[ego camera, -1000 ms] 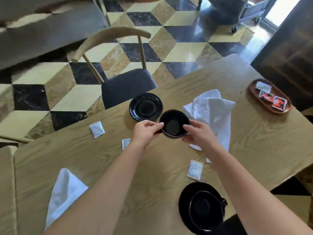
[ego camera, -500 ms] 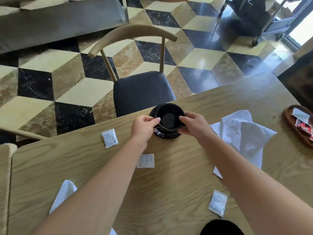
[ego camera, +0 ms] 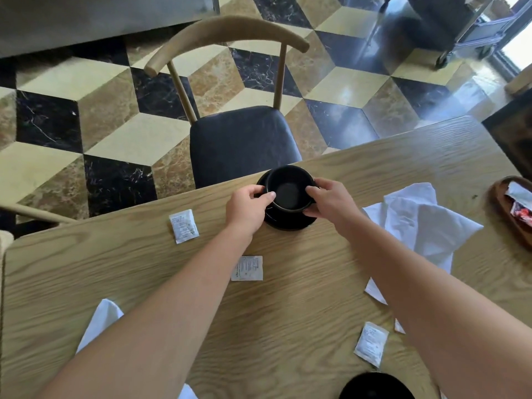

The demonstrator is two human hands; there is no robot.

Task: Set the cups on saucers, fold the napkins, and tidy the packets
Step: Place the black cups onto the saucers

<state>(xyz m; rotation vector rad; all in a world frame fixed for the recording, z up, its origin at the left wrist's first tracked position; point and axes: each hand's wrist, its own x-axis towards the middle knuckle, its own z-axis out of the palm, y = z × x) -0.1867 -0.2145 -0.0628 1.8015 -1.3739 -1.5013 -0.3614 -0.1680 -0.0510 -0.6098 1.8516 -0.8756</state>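
A black cup (ego camera: 289, 190) sits on a black saucer (ego camera: 288, 223) near the table's far edge. My left hand (ego camera: 247, 205) grips the cup's left side and my right hand (ego camera: 331, 201) grips its right side. A crumpled white napkin (ego camera: 423, 226) lies to the right. Another white napkin (ego camera: 100, 321) shows at the lower left, partly hidden by my left arm. Three white packets lie loose: one packet (ego camera: 183, 226) at the left, one packet (ego camera: 247, 268) in the middle, one packet (ego camera: 370, 343) at the lower right.
A brown oval tray (ego camera: 501, 205) holding packets sits at the right edge. A second black saucer (ego camera: 374, 385) shows at the bottom edge. A wooden chair with a dark seat (ego camera: 241, 142) stands just beyond the table's far edge.
Both hands carried the black cup away from me and set it onto the saucer near the far edge. The view has shifted forward with them.
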